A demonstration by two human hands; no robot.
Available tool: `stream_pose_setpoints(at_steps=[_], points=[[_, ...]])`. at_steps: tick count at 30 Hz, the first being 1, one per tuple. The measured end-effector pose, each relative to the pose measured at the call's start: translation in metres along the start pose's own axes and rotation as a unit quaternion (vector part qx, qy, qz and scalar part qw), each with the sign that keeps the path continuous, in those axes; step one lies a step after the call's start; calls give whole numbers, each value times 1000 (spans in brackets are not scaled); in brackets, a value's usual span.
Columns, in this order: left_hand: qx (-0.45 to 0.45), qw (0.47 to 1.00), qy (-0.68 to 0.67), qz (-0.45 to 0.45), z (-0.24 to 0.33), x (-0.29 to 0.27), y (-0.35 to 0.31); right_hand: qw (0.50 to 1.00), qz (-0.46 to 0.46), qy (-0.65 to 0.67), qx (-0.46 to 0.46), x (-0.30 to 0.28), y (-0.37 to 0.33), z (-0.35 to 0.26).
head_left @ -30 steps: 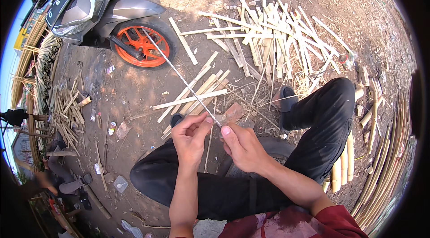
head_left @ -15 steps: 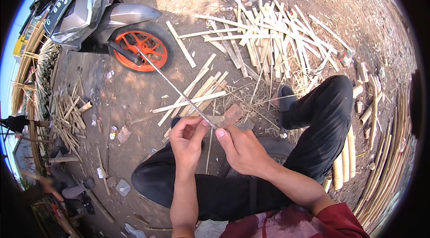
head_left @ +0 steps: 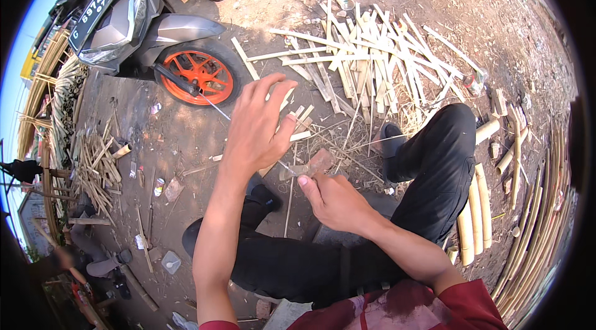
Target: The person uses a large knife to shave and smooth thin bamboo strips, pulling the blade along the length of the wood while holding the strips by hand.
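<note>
A long, thin metal rod [head_left: 216, 107] slants from the motorbike wheel side down to my right hand [head_left: 341, 201]. My right hand is closed around its near end, with the thumb laid along it. Raised over the rod's middle is my left hand [head_left: 256, 128], its fingers apart and curved, holding nothing. The left hand hides that stretch of the rod, and whether it touches it I cannot tell. Behind the hands, short split bamboo strips [head_left: 304, 120] lie on the ground.
A large heap of bamboo strips [head_left: 372, 60] covers the ground ahead. A motorbike's orange front wheel [head_left: 202, 78] stands at the far left. More sticks [head_left: 93, 162] lie on the left. Bamboo poles [head_left: 475, 218] and long canes [head_left: 537, 230] are at the right. Another person's leg [head_left: 102, 265] shows lower left.
My left hand has let go of the rod and moved up and forward, its fingers spreading. My right hand still grips the rod's end, slightly farther right.
</note>
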State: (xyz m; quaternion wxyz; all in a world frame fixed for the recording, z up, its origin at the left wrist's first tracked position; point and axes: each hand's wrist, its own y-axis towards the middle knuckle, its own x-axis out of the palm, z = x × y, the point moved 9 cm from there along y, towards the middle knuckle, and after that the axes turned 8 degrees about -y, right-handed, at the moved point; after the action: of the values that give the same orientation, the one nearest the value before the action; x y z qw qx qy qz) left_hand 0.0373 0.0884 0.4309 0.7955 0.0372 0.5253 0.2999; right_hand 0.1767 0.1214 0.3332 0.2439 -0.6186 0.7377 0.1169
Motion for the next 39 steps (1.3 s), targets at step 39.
stream_pose_setpoints(at_steps=[39], points=[[-126,962,-9,240,-12,23,-116,988,-27,15,149,81,-11,139]])
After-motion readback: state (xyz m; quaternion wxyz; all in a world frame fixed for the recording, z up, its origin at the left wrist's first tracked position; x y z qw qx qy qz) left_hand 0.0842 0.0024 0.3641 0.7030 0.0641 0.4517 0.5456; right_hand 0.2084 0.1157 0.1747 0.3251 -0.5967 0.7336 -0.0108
